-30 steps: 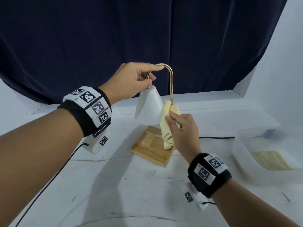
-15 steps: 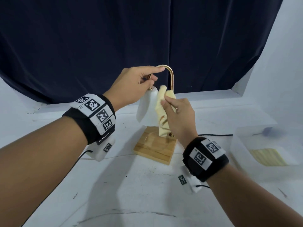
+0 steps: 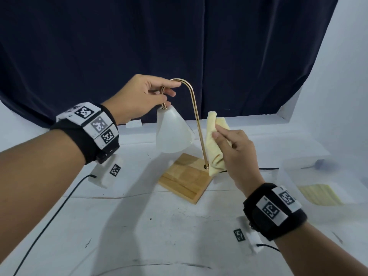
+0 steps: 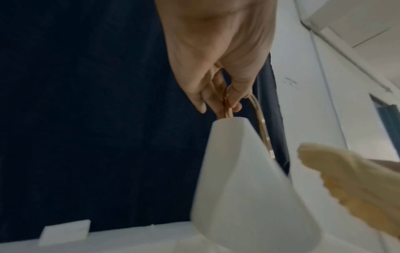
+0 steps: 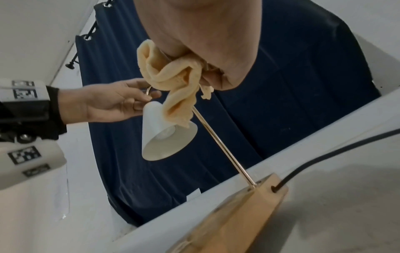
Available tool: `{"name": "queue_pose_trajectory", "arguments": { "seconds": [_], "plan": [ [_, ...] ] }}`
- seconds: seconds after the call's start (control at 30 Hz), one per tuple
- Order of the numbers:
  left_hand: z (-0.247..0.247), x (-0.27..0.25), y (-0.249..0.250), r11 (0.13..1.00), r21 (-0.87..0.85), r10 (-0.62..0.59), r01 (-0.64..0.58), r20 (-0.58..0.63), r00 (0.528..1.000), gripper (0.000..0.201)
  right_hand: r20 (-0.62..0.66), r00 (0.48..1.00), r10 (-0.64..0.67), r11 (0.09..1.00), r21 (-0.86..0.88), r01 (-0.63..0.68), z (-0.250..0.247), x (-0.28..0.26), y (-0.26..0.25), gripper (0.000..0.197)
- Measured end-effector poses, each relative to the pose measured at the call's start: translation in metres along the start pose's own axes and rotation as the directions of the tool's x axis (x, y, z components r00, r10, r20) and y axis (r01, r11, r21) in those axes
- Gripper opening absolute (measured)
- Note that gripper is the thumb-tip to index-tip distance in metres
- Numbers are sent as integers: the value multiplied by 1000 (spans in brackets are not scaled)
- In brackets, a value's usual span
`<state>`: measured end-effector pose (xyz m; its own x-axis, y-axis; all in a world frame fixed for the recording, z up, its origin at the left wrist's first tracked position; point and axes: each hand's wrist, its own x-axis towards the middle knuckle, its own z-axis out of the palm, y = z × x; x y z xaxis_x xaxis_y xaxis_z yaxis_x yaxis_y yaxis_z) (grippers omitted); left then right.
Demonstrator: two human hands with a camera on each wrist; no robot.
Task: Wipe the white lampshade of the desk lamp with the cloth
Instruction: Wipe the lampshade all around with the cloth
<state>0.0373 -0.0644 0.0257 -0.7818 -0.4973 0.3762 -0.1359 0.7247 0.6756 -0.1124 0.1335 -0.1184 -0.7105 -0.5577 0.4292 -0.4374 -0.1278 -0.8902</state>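
Note:
The white cone lampshade [image 3: 173, 132] [image 4: 244, 188] [image 5: 166, 135] hangs from a curved brass stem [image 3: 196, 116] set in a wooden base [image 3: 186, 177]. My left hand [image 3: 143, 98] [image 4: 225, 101] [image 5: 121, 102] pinches the stem's end just above the shade. My right hand [image 3: 229, 144] grips a bunched yellow cloth [image 3: 214, 144] [image 4: 355, 188] [image 5: 173, 82]. In the head view the cloth hangs to the right of the stem, apart from the shade.
A black cord [image 3: 266, 168] runs right from the base. At the right stands a clear plastic bin [image 3: 310, 188] holding folded yellow cloths [image 3: 320, 195]. A dark curtain [image 3: 179, 46] hangs behind the white table [image 3: 159, 236]; a white wall rises at right.
My right hand has drawn the cloth off the lampshade and moved it rightward past the stem. My left hand keeps its hold above the shade.

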Motion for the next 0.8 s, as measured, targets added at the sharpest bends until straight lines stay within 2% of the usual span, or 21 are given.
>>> {"name": "queue_pose_trajectory", "arguments": {
  "seconds": [0.17,0.3,0.4,0.63,0.8],
  "plan": [
    [1,4,7,1000,-9,-3,4,123,992,51,56,994,-92,996,1,92,16,8,-11,28],
    [15,7,17,1000,-7,22,-21,203,979,48,32,987,-157,978,-137,160,38,15,-13,30],
    [21,8,20,1000,-10,26,-24,221,975,48,-62,986,-152,974,-180,139,50,9,-9,33],
    [25,5,15,999,-20,32,-28,208,978,51,-111,994,-14,978,-210,-10,42,-27,20,34],
    [26,5,15,1000,5,19,-21,201,979,52,-82,995,-55,985,-169,40,45,-9,-7,31]
  ]
}}
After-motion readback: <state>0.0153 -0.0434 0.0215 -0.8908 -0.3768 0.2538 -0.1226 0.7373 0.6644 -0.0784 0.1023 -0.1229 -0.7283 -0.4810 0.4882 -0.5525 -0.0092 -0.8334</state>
